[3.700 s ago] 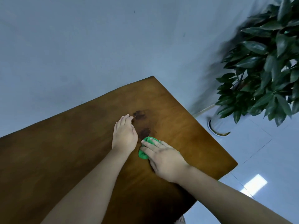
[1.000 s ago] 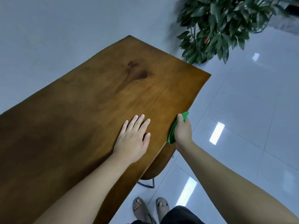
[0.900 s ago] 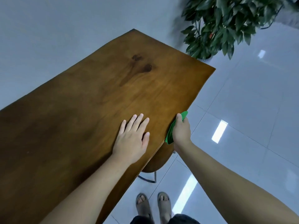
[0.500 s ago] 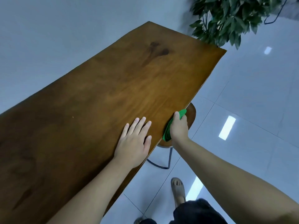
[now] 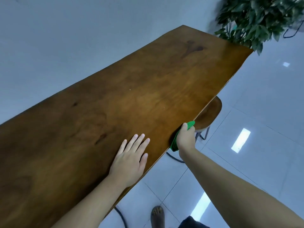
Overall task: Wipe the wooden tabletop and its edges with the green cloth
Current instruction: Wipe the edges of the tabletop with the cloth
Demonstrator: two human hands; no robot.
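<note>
The long wooden tabletop (image 5: 131, 99) runs from the lower left to the upper right, with a dark knot near its far end. My right hand (image 5: 185, 139) grips the green cloth (image 5: 190, 125) and presses it against the table's near long edge, thumb on top. Most of the cloth is hidden under the hand; a fold shows at its lower end. My left hand (image 5: 131, 157) lies flat on the tabletop with fingers spread, a little to the left of the right hand and close to the same edge.
A round wooden stool (image 5: 209, 116) with dark metal legs stands under the table's edge just beyond my right hand. A leafy potted plant (image 5: 259, 18) stands past the far corner. My sandalled foot (image 5: 157, 216) is on the glossy white tile floor. A grey wall runs behind the table.
My right hand has slid the cloth along the near edge away from the far corner, past the stool. My left hand has shifted the same way on the top. Earlier the cloth was on the top near the knot.
</note>
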